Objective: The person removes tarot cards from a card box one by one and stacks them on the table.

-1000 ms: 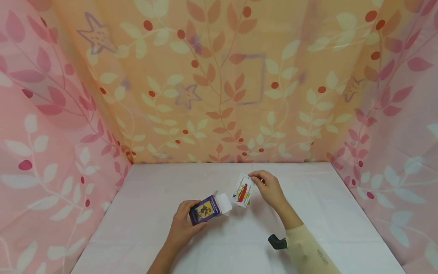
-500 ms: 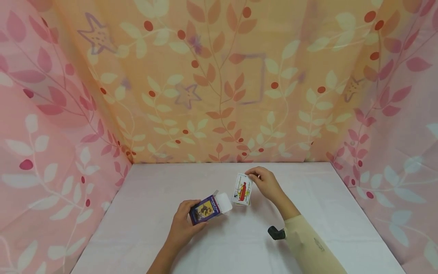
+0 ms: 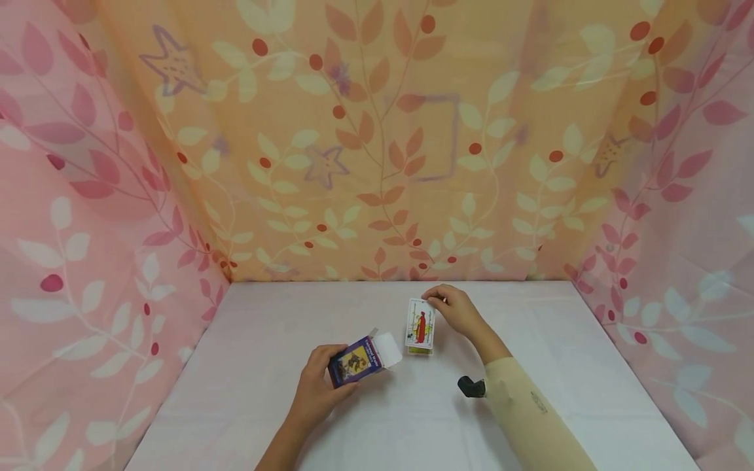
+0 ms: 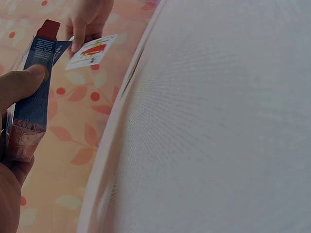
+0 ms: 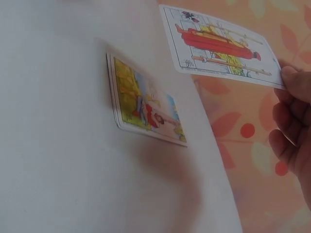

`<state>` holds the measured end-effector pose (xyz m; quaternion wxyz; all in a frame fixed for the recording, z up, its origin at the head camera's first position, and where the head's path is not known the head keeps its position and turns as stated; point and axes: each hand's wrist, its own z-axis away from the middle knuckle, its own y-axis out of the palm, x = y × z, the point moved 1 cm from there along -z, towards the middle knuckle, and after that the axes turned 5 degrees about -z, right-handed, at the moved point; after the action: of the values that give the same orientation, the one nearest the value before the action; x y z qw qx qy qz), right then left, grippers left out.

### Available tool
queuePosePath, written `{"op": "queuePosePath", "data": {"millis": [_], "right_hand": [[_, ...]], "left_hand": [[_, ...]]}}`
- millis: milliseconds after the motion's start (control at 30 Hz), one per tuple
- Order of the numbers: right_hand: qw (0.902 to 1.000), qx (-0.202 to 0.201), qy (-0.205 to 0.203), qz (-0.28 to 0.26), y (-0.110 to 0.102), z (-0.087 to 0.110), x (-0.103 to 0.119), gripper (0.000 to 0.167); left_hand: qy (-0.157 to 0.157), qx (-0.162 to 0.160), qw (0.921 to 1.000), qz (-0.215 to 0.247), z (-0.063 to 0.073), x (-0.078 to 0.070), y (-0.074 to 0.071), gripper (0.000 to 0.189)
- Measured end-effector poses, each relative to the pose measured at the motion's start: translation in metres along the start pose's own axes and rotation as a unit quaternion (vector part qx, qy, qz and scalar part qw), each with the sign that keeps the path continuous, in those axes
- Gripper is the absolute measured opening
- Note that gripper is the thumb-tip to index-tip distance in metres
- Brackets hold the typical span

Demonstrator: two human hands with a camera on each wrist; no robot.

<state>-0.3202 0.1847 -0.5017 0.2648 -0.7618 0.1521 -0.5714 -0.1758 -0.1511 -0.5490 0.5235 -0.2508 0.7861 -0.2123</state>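
In the head view my left hand (image 3: pixel 321 383) grips a dark blue and purple card box (image 3: pixel 356 361) with a yellow picture, its white flap (image 3: pixel 387 350) folded out toward the right. The left wrist view shows my thumb pressed on the box's narrow side (image 4: pixel 36 92). Between thumb and fingers, my right hand (image 3: pixel 456 307) pinches a tarot card (image 5: pixel 221 46) by one end; it pictures a red-robed figure. Below that card a small stack of cards (image 5: pixel 146 104) lies on the white table, a picture facing up. In the head view the held card overlaps most of the stack.
White cloth covers the table (image 3: pixel 247 392). Patterned curtains (image 3: pixel 353 163) close off the back and both sides. A black piece (image 3: pixel 471 386) sticks out at the right sleeve (image 3: pixel 530 405).
My right hand has shifted slightly left and away from me, turning the held card more upright in the head view. The left hand keeps the box in nearly the same place.
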Motion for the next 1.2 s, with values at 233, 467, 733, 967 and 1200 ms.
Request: {"op": "queuePosePath", "data": {"millis": [233, 467, 733, 967, 1200], "right_hand": [[0.9993, 0.019, 0.024, -0.021, 0.004, -0.004, -0.014, 0.013], [0.9989, 0.027, 0.032, -0.023, 0.011, -0.007, -0.027, 0.013], [0.9982, 0.034, 0.047, -0.016, 0.018, -0.011, -0.036, 0.013], [0.998, 0.041, 0.046, -0.013, 0.022, -0.014, -0.041, 0.015], [0.9944, 0.05, 0.085, -0.036, 0.026, -0.016, -0.046, 0.015]], "left_hand": [[0.013, -0.007, 0.9999, -0.006, 0.0, 0.0, 0.001, 0.08], [0.016, -0.008, 0.9998, -0.004, 0.001, 0.0, 0.002, 0.08], [0.008, -0.006, 0.9999, -0.004, 0.0, -0.001, 0.001, 0.081], [-0.003, 0.003, 1.0, -0.001, 0.0, -0.001, 0.0, 0.079], [-0.003, 0.004, 1.0, 0.003, 0.0, -0.001, 0.0, 0.079]]}}
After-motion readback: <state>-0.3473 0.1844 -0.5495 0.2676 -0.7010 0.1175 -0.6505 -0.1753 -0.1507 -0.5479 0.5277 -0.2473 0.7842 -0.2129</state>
